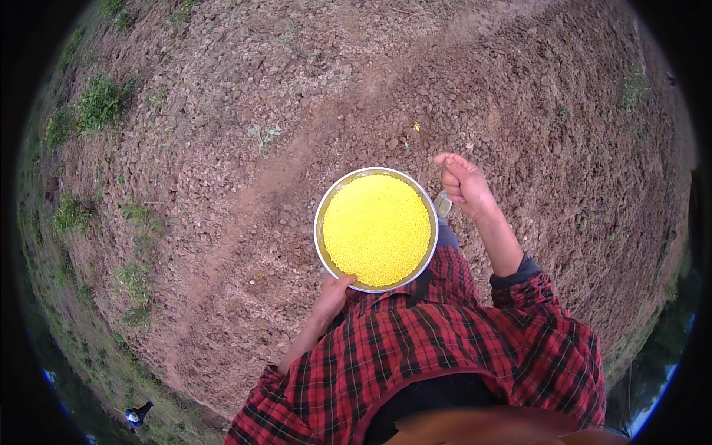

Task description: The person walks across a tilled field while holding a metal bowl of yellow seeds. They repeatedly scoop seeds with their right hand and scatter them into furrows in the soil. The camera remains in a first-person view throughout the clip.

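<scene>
My left hand [335, 296] grips the near rim of a round metal bowl [319, 245], its thumb over the edge and the other fingers hidden beneath. Small bright yellow granules [378, 228] fill most of the bowl. To the right of the bowl, my right hand [464, 183] is raised over the soil with its fingers curled in and the thumb near the index finger. Nothing shows in it, though the inside of the curl is hidden. A little cluster of yellow granules [416, 127] appears ahead of that hand; whether it lies on the soil or is in the air is unclear.
Cloddy brown soil [222, 139] surrounds me, with a smoother band running diagonally across it. Green plants [97, 105] grow along the left side, and a small seedling [272, 133] stands ahead. My shoe [443, 204] shows beside the bowl. Another person [134, 416] is far off at lower left.
</scene>
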The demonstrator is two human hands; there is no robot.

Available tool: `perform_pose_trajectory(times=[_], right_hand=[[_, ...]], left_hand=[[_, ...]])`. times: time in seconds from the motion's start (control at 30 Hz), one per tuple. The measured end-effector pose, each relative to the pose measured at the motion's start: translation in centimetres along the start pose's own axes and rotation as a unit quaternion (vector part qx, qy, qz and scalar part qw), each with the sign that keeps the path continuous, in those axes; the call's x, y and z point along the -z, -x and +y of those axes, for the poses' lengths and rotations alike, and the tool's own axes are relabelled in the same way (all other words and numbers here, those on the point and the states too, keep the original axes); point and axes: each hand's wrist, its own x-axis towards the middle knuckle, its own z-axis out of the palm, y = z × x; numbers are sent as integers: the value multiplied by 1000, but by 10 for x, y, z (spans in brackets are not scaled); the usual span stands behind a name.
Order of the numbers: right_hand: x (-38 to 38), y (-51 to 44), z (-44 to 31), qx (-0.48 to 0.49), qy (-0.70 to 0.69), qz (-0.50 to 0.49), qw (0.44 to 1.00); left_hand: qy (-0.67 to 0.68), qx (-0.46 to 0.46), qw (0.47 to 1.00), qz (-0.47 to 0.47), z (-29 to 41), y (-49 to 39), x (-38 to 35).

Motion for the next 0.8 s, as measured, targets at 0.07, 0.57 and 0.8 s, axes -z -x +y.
perform_pose_trajectory(times=[0.07, 0.57, 0.8], right_hand=[[-44, 30, 7, 2, 75, -80, 994], [-126, 194, 43, 24, 58, -13, 998], [-189, 221, 104, -2, -41, -47, 998]], left_hand=[[-20, 14, 999, -36, 21, -2, -12], [-23, -120, 985, -118, 61, 142, 41], [-86, -44, 981, -169, 101, 204, 135]])
